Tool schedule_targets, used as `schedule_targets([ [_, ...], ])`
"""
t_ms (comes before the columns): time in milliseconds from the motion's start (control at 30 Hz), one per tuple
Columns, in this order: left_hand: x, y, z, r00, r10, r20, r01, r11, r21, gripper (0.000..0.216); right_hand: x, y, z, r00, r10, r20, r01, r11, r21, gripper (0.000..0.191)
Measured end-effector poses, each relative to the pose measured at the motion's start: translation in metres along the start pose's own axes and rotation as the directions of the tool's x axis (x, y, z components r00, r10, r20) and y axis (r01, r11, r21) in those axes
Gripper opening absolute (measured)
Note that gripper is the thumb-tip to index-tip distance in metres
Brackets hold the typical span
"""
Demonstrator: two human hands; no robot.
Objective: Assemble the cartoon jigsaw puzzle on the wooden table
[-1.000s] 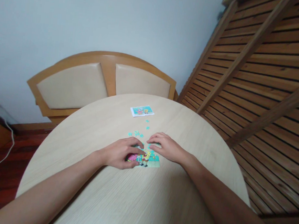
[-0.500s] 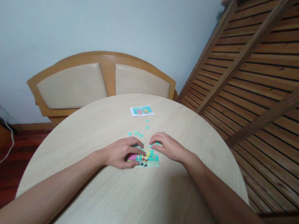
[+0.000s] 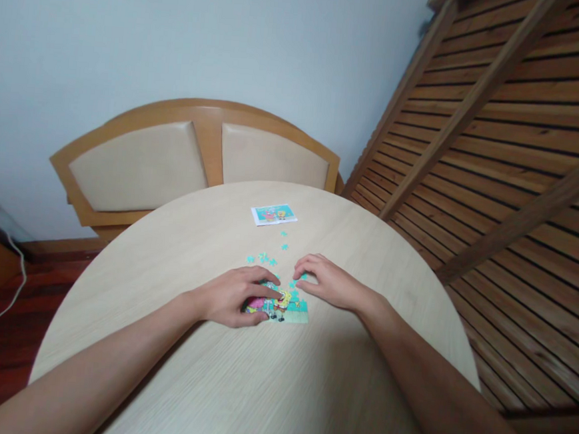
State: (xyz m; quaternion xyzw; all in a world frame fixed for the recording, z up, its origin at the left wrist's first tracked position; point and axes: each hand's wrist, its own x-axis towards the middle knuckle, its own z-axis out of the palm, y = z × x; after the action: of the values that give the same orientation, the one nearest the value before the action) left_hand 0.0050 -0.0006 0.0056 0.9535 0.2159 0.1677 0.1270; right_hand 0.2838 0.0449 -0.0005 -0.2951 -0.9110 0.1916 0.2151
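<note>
The small jigsaw puzzle (image 3: pixel 289 308) lay near the middle of the table, a flat card rectangle printed with a teal ground and yellow and pink cartoon figures. Its far edge was still ragged where pieces were missing. The left hand (image 3: pixel 236 297) lay palm-down over the puzzle's left part, index finger stretched across toward the yellow figure and thumb along the near edge, pressing rather than clasping. The right hand (image 3: pixel 328 284) sat at the puzzle's far right corner with its fingers curled down onto the teal pieces there; whether it pinched one could not be told.

Just beyond the hands, a scatter of loose teal pieces (image 3: pixel 265 258) lay on the pale, fine-grained round table (image 3: pixel 256 388). Farther off lay a small glossy picture card (image 3: pixel 274 214) with a white border and the same cartoon. Behind the table stood a curved wooden backrest (image 3: pixel 209 147) with two smooth beige padded panels. A slatted wooden frame (image 3: pixel 502 127) leaned against the plain bluish wall (image 3: pixel 183 35) on the right.

Compared with a second before, the right hand had drawn slightly to the right and farther away, uncovering more of the puzzle's far right edge. The left hand had kept its place.
</note>
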Motion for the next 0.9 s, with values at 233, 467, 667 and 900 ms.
schedule_targets([
  [233, 0.001, 0.0024, -0.0014, 1.0, 0.003, -0.002, -0.003, 1.0, -0.008, 0.041, -0.0012, -0.0012, 0.002, 1.0, 0.008, -0.003, -0.008, 1.0, -0.003, 0.008],
  [467, 0.0008, 0.0013, -0.0005, 1.0, 0.006, -0.009, -0.006, 1.0, -0.007, 0.041, 0.0018, -0.0032, 0.0031, 1.0, -0.012, 0.007, 0.011, 1.0, 0.027, 0.007],
  [667, 0.0005, 0.0011, -0.0001, 1.0, 0.0, 0.007, 0.0, 1.0, -0.003, 0.041, 0.0025, -0.0037, 0.0048, 0.999, -0.042, 0.008, 0.042, 0.999, 0.029, 0.006],
  [900, 0.0014, 0.0023, -0.0019, 1.0, 0.0, 0.005, 0.0, 1.0, -0.003, 0.041, 0.0045, -0.005, 0.009, 0.996, -0.088, 0.002, 0.088, 0.996, 0.022, 0.009],
])
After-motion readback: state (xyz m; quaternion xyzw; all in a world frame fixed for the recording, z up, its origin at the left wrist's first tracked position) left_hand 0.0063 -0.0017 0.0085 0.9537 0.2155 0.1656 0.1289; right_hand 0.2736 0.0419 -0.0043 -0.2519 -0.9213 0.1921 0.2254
